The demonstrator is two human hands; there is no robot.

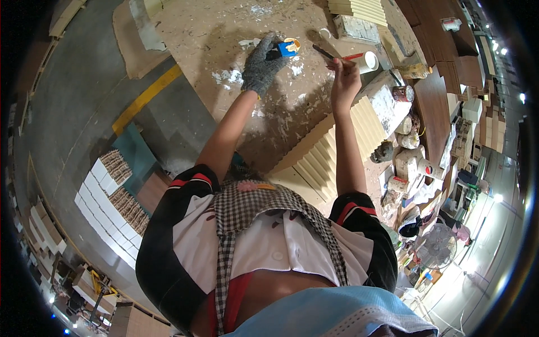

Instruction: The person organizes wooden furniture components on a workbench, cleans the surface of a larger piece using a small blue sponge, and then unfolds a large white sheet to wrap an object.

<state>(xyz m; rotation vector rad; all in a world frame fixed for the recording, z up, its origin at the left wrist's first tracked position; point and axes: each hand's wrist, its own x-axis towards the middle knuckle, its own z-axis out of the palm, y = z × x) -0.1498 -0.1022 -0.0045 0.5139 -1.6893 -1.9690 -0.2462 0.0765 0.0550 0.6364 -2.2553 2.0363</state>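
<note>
My left hand (263,64), in a grey knit glove, is closed around a small blue container (288,49) with creamy yellow paste at its top, held over the workbench. Bare, my right hand (345,78) pinches a thin, dark, flat-bladed tool (322,53), which looks like a putty knife. Its tip points left toward the container but stays apart from it. Just right of those fingers are a slim red strip (353,56) and a white cup (368,62); whether the strip belongs to the tool I cannot tell.
White smears mark the brown workbench (191,50). Cream ridged strips (314,163) are stacked near me, with more ridged strips (359,8) at the far side. Paint-stained cans (403,94) and tubs line the right. Stacked white pieces (106,196) stand on the left floor; a fan (437,246) is lower right.
</note>
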